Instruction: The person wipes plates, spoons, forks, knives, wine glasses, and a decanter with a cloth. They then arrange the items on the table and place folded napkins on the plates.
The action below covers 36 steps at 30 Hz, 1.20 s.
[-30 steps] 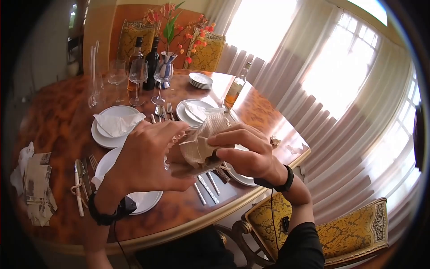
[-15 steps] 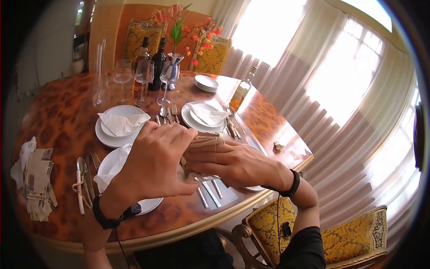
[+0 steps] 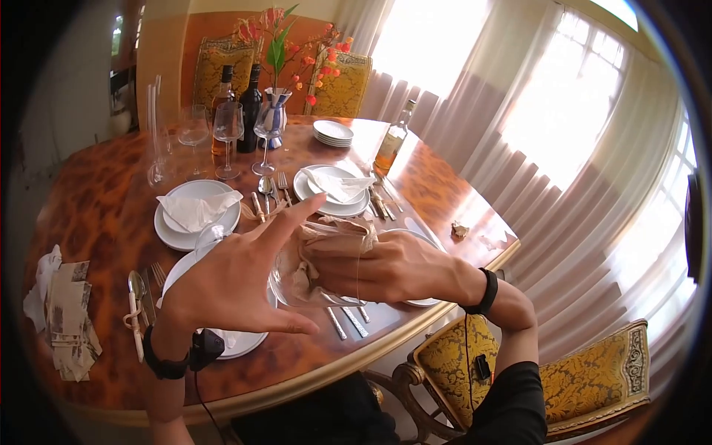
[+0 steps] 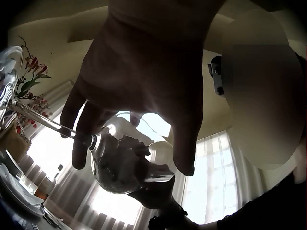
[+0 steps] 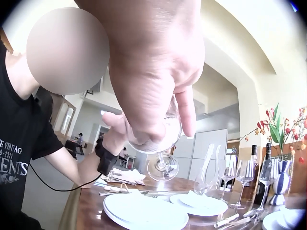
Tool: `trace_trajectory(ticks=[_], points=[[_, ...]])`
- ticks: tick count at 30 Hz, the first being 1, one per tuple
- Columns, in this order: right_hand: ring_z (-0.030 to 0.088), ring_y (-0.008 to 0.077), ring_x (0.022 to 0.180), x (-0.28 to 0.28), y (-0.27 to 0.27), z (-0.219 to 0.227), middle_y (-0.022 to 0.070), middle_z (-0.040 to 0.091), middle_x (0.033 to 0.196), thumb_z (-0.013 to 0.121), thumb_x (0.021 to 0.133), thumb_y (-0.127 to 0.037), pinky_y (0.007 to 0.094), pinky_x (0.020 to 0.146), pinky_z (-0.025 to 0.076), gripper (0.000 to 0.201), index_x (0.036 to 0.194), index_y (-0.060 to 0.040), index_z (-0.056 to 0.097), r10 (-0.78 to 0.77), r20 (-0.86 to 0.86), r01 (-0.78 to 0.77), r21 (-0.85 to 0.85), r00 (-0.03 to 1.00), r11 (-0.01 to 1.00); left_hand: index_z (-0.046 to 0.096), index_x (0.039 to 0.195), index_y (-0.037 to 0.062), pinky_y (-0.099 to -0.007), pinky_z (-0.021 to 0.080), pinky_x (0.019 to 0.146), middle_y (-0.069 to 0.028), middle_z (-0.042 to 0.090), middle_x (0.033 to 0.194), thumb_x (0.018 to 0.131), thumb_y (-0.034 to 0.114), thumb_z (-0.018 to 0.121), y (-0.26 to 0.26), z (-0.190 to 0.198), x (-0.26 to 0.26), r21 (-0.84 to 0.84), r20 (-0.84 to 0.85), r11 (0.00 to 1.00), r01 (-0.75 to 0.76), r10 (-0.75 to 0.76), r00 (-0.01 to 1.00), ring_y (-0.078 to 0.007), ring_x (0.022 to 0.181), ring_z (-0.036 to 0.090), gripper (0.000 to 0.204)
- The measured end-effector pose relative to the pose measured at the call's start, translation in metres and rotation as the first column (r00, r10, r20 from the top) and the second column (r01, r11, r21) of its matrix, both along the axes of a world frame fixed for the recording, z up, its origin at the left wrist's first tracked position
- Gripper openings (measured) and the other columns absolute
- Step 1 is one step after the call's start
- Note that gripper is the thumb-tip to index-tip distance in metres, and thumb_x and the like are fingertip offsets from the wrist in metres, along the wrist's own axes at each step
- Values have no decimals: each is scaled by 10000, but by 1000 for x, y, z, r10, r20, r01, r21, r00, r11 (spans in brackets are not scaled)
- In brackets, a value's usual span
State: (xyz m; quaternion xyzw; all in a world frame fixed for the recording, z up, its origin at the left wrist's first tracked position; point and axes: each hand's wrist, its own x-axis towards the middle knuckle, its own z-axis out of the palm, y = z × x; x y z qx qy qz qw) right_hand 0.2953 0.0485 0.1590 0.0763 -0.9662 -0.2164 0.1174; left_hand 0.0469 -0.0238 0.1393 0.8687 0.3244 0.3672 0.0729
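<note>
A clear stemmed wine glass (image 3: 279,282) lies tilted between my two hands, its foot (image 5: 163,167) plain in the right wrist view. My left hand (image 3: 222,278) spreads thumb and forefinger wide beside the bowl. In the left wrist view its long fingers hang straight, with the stem (image 4: 45,120) running across them. My right hand (image 3: 404,268) has fingers inside the bowl, gripping a crumpled light-brown cloth (image 3: 337,233) that bunches at the rim. One right finger (image 5: 187,115) lies outside the glass. The right thumb is hidden in the head view.
Plates with white napkins (image 3: 199,213) and cutlery surround my hands on the table. Several glasses (image 3: 228,130), dark bottles (image 3: 250,111) and a flower vase (image 3: 276,111) stand at the back. An amber bottle (image 3: 389,148) is far right, folded newspaper (image 3: 70,311) far left.
My right hand has turned from pinching the cloth at the rim to reaching into the bowl. The left fingers have spread apart.
</note>
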Motion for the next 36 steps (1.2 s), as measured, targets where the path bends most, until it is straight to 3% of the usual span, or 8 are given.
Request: trace_trajectory(ticks=[6, 11, 16, 20, 22, 28, 32, 36], points=[[629, 261, 1016, -6, -5, 0, 121, 627, 1073, 603, 777, -98, 369, 761, 553, 220, 984, -24, 606, -110, -22, 100, -260, 994, 960, 402, 1376, 56, -414, 502, 881, -232, 628, 1123, 601, 376, 896, 22, -13, -7, -248, 141, 966, 73, -38, 989, -370, 1006, 647, 973], [605, 372, 976, -18, -20, -3, 145, 608, 1043, 684, 759, 0, 442, 811, 502, 366, 1110, -9, 584, -163, -100, 36, -739, 982, 673, 483, 1282, 68, -394, 500, 723, -155, 632, 978, 576, 340, 886, 6, -4, 14, 184, 66, 965, -188, 178, 982, -311, 836, 651, 857], [576, 344, 1023, -19, -20, -9, 150, 562, 1122, 708, 790, -33, 441, 838, 485, 421, 1184, -19, 562, -100, -171, -81, -808, 980, 584, 509, 1264, 115, -393, 472, 634, -115, 594, 984, 579, 390, 860, 12, -14, 18, 685, 133, 642, -344, 354, 926, -281, 778, 632, 817], [561, 313, 1108, -13, -23, 0, 123, 526, 1266, 692, 814, -111, 446, 964, 436, 409, 1204, -52, 584, -244, -152, 111, -588, 958, 802, 519, 1256, 118, -400, 478, 648, -110, 580, 991, 582, 367, 863, 6, -4, 19, 485, 149, 843, -232, 182, 972, -296, 771, 622, 796], [508, 289, 1235, -13, -14, -3, 76, 463, 1405, 616, 831, -150, 498, 1045, 383, 364, 1190, -92, 616, -195, -97, 187, -85, 976, 979, 511, 1264, 114, -406, 486, 672, -99, 564, 1000, 584, 343, 867, 2, -4, 12, 280, 54, 942, -187, 179, 982, -310, 785, 615, 801], [468, 226, 1308, -11, -25, -6, 18, 453, 1441, 589, 811, -197, 508, 1084, 371, 351, 1157, -206, 647, -274, -79, 275, 8, 959, 961, 366, 1412, 112, -436, 511, 834, -144, 561, 1169, 555, 321, 906, 4, -6, 4, 53, -31, 993, -109, 110, 993, -373, 999, 621, 1035], [461, 227, 1324, -2, -22, 0, 35, 478, 1430, 587, 815, -205, 394, 1046, 442, 387, 1200, -212, 627, -218, -21, 219, 121, 976, 968, 259, 1509, 95, -307, 485, 656, -97, 565, 1307, 555, 399, 938, 5, -6, -6, -150, 162, 980, 130, -106, 981, -157, 692, 535, 1210], [487, 249, 1301, -3, -27, -7, 43, 497, 1415, 590, 819, -174, 390, 1020, 462, 398, 1216, -172, 623, -249, -1, 248, 95, 969, 964, 398, 1434, 94, -296, 478, 630, -85, 637, 1195, 586, 340, 905, 18, -14, -4, -328, 51, 943, 50, -35, 998, -150, 676, 539, 1018]])
